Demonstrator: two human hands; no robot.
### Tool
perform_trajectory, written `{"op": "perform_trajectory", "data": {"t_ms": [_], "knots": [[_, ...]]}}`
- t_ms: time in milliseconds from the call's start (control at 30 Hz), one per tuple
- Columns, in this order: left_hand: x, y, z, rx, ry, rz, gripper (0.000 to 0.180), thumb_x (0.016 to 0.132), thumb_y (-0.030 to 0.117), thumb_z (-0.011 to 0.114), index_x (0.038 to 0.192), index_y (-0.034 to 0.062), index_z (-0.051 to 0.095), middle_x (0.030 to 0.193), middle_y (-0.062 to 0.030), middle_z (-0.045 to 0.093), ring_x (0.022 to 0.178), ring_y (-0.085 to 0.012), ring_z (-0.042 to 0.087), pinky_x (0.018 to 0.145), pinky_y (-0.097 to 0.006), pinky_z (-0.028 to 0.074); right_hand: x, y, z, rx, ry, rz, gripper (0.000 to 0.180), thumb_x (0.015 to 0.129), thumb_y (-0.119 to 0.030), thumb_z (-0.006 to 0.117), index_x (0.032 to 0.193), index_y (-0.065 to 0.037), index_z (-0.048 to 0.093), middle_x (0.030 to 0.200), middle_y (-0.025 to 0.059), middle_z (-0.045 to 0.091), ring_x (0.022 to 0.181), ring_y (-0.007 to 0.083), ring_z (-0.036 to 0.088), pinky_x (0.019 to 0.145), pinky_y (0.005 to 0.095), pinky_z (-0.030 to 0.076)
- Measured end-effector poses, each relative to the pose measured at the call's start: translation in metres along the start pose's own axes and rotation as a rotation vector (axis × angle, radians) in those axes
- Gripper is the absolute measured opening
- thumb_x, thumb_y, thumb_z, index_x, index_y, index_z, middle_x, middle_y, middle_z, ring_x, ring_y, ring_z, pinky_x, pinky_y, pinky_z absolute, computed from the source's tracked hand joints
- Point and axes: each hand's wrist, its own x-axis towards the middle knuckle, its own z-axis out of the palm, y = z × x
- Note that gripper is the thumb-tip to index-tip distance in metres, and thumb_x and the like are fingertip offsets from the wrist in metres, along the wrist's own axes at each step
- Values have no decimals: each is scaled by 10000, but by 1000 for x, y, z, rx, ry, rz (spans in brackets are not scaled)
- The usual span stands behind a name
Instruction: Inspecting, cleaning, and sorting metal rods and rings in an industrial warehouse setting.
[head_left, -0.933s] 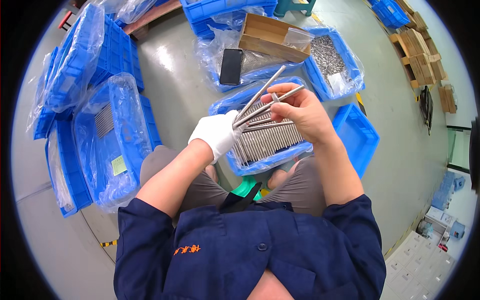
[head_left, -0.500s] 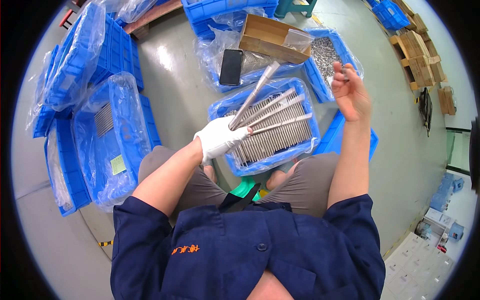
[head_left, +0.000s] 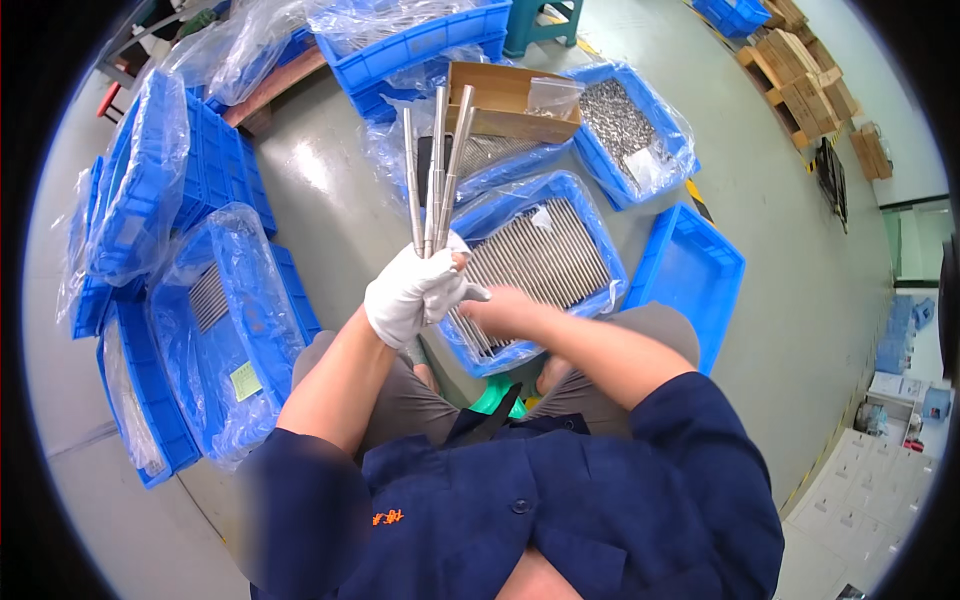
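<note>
The left hand (head_left: 412, 292), in a white knit glove, was closed around a bundle of about 4 slim, shiny metal rods (head_left: 432, 170) that stood nearly upright and fanned apart at their tops. The bare right hand (head_left: 503, 312) lay just beside it, its fingers curled low against the rods' bottom ends; how firmly it gripped could not be told. Directly beyond both hands sat a blue plastic bin (head_left: 603, 262) lined with clear film and packed with rows of matching rods. Farther out stood a brown cardboard box (head_left: 500, 95) and a bin of small grey metal parts (head_left: 620, 120). Everything rested on a smooth, glossy grey-green floor (head_left: 780, 150).
</note>
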Motion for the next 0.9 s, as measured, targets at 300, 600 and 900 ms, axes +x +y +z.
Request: {"op": "perform_trajectory", "data": {"t_ms": [300, 600, 900], "knots": [[-4, 9, 10, -4, -83, 154, 278, 726, 248, 623, 835, 43, 470, 458, 30, 371, 350, -79, 355, 586, -310, 447, 17, -85, 80, -199, -41, -244, 147, 697, -97, 501, 753, -54, 630, 754, 120, 613, 715, 268, 603, 613, 360, 480], [-1, 18, -13, 273, 276, 24, 128, 809, 144, 497, 764, 24, 513, 543, -48, 511, 449, -144, 505, 472, -266, 453, -71, -56, -49, 302, 487, -552, 283, 723, -91, 552, 1006, -96, 562, 704, 91, 516, 684, 267, 520, 636, 355, 426], [6, -24, -8, 481, -127, -450, 210, 773, 210, 530, 666, 32, 559, 545, -73, 558, 451, -153, 547, 414, -255, 443, -35, -7, -48, -363, 1018, -328, 306, 658, -139, 545, 954, -195, 601, 708, 23, 412, 674, 184, 453, 592, 314, 349]]}}
